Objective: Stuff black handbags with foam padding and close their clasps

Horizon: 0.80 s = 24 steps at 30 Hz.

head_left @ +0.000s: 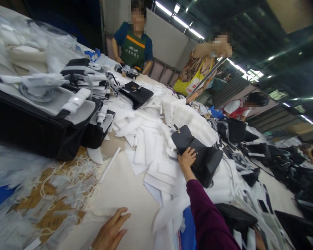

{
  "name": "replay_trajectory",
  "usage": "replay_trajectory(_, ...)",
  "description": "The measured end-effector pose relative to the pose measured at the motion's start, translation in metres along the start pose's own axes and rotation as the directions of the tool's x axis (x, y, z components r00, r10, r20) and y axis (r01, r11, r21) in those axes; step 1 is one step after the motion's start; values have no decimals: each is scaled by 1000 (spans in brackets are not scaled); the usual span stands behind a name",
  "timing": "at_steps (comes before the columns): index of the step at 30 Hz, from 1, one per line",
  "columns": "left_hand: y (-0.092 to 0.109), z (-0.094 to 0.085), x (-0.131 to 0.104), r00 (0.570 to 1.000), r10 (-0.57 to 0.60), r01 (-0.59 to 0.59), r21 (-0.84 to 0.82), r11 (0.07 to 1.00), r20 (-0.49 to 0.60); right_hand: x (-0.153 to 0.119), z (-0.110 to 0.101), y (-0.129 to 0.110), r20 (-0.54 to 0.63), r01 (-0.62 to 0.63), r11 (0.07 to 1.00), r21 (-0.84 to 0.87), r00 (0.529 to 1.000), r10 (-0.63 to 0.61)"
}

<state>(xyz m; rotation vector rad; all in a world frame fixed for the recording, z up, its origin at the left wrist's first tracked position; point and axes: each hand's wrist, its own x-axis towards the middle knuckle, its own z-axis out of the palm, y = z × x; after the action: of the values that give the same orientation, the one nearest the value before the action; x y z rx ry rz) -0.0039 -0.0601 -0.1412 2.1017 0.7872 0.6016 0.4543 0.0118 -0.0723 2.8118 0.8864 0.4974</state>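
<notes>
Head view, read from left to right. A large black bag (23, 121) lies at far left, pale padding (78, 102) on its upper side. Loose white cords (83, 177) are heaped near it. Left hand (111, 229): open, fingers spread, holding nothing; whether it touches the pale worktop (127, 184) cannot be judged. Farther back, a flap-down bag (141, 96) lies before a person in a green apron (133, 53). Right hand (187, 158), extending from a purple sleeve (207, 211): fingers laid over the left part of the open-flapped bag (207, 158), located among white sheets (143, 142) right of centre; whether the thumb grips beneath cannot be told. Beyond is a person in a yellow apron (194, 81). Dark bags (289, 159) crowd the far right.
</notes>
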Motion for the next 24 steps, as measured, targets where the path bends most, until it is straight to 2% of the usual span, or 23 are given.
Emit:
replay_trajectory(4, -2, 1, 4, 1000, -11, 11, -3, 1000, -27, 5, 0, 6, 79, 72, 996, -45, 995, -68)
replay_trajectory(8, -8, 0, 2, 999, -30, 31, 17, 999, -39, 13, -9, 21, 122, 134, 989, -65, 985, -125)
replay_trajectory(12, -12, -6, 2, 998, -43, 43, 25, 999, -35, 30, -23, 46, 160, 56, 998, 8, 985, -56)
replay_trajectory(17, -17, -14, 9, 999, -49, 49, 27, 998, -17, 56, -39, 87, 117, -78, 981, 176, 991, 58)
replay_trajectory(20, -19, -16, 14, 1000, -31, 31, 24, 999, -2, 66, -44, 104, 76, -90, 957, 276, 995, 72)
replay_trajectory(24, -17, -15, 20, 1000, -13, 13, 18, 1000, 9, 75, -46, 117, 18, -73, 946, 315, 997, 71)
